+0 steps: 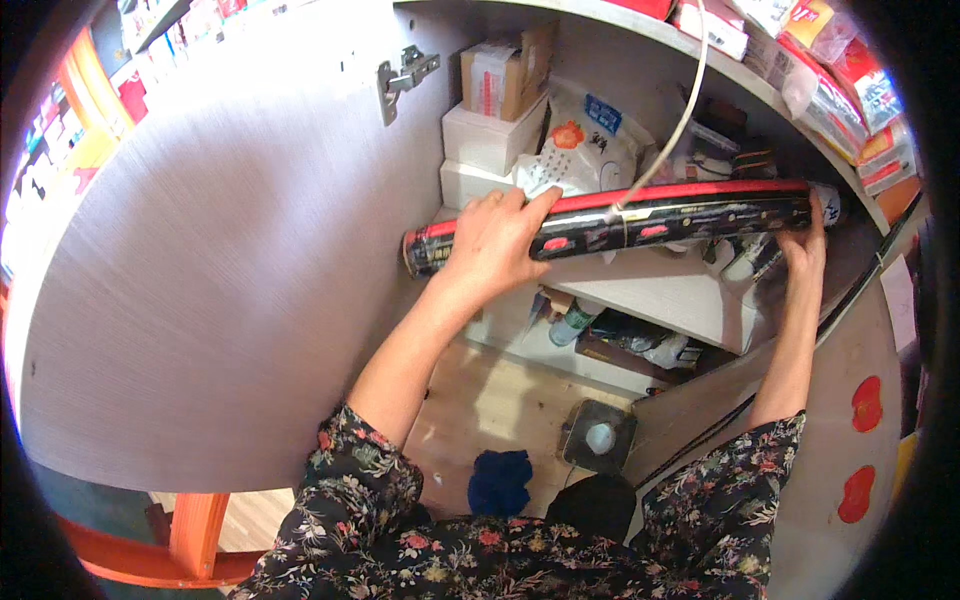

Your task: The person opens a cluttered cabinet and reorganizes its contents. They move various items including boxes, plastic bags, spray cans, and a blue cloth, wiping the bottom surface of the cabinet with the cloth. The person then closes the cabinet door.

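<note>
A long tube-like package (675, 216), black with a red band along its top and printed with writing, lies almost level across the cabinet opening. My left hand (501, 238) grips it near its left end, fingers over the top and thumb below. At the other end, my right hand (806, 234) holds it from beneath and behind, its fingers partly hidden. A pale cord (679, 127) hangs from above and reaches the package's middle. Behind it, a white plastic bag (570, 142) with an orange print sits on the cabinet shelf (660, 292).
A cardboard box (491, 79) rests on white boxes (487, 139) at the cabinet's left. The open door (210, 285) with its metal hinge (397, 79) spans the left. Below stand a bottle (574, 322) and a dark box (630, 349). Blue cloth (499, 482) lies on the floor.
</note>
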A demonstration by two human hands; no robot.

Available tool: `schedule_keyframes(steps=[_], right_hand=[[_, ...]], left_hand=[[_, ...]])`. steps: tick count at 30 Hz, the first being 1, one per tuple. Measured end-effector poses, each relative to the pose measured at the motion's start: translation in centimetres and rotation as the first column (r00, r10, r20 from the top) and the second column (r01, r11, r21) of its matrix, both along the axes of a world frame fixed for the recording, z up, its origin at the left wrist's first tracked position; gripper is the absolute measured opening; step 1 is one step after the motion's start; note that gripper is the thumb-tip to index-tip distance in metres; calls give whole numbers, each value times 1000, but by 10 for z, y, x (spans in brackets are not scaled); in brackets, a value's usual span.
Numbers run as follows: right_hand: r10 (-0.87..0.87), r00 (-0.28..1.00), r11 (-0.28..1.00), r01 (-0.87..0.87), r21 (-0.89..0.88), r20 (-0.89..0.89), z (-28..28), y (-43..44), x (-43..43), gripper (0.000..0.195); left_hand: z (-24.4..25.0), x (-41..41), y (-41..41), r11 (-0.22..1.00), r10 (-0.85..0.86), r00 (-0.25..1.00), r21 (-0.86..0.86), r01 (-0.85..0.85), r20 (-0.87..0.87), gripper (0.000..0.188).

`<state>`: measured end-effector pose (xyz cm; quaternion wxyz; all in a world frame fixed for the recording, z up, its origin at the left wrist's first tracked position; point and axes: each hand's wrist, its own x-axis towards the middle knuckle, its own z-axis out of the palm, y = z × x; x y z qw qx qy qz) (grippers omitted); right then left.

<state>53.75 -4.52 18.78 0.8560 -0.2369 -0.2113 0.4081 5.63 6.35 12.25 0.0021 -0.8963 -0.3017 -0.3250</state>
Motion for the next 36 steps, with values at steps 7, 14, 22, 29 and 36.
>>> schedule_keyframes(steps=[7, 14, 22, 29, 36], right_hand=[[-83, 992, 996, 86, 32, -99, -6, 11, -37, 29], [-104, 994, 980, 106, -168, 21, 1, -7, -35, 33], [-108, 992, 993, 105, -49, -71, -1, -5, -73, 34], [-100, 995, 995, 100, -30, -6, -9, -12, -52, 39], [-95, 994, 995, 95, -9, -54, -3, -13, -49, 38]], left_hand=[[-25, 7, 19, 999, 42, 999, -35, -42, -1, 85], [-36, 30, 20, 998, 54, 999, -27, -55, -6, 86], [-48, 18, 11, 983, 157, 985, 88, -163, 73, 91], [-44, 23, 4, 978, 183, 983, 106, -181, -5, 91], [-35, 27, 3, 992, 119, 993, 48, -120, 21, 91]])
